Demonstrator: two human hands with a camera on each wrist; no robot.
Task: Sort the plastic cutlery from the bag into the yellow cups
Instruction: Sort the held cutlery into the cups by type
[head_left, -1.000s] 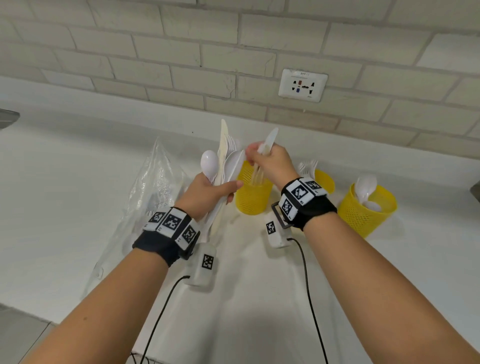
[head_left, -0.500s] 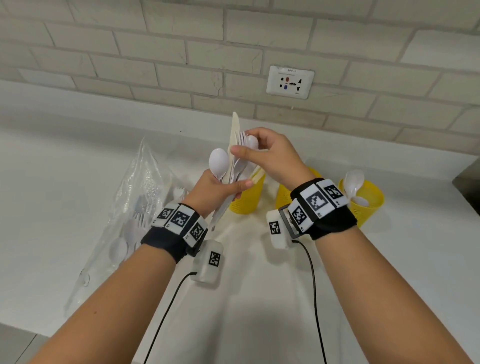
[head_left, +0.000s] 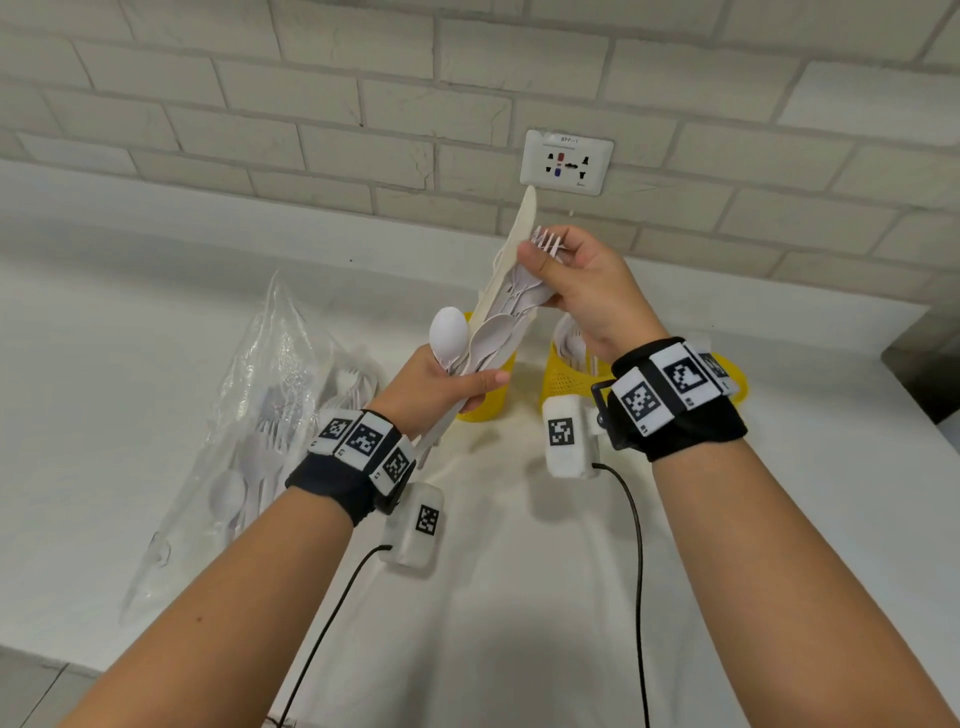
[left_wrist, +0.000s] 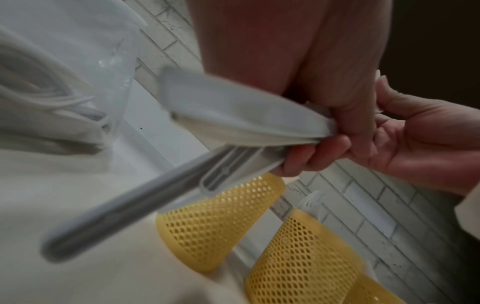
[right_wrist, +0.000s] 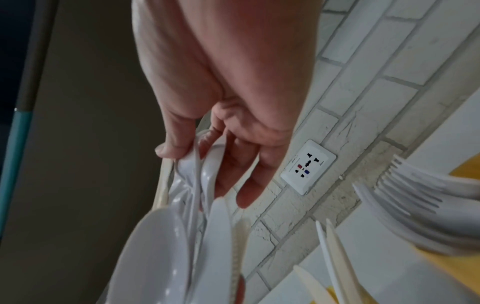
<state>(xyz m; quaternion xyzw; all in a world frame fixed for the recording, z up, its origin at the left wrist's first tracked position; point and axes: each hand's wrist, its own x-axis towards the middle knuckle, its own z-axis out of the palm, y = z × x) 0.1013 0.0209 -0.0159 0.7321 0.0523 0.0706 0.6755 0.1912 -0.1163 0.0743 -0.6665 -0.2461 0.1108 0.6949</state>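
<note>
Now, while the left hand (head_left: 441, 384) grips the white plastic cutlery bundle (head_left: 498, 322), the right hand (head_left: 582, 291), pinching one white plastic fork (head_left: 545, 240), should draw it straight out.

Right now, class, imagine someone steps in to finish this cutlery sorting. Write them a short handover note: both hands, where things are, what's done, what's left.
Left hand grips a mixed bundle of white cutlery by the handles, above the cups.
Right hand pinches a fork at the top of that bundle.
Clear bag lies on the counter to the left, with forks and spoons inside.
Yellow cups stand by the wall. One holds forks, another knives; the third is mostly hidden.
Done: some pieces sorted.
Left: the bundle in hand, then the bag's contents.
</note>
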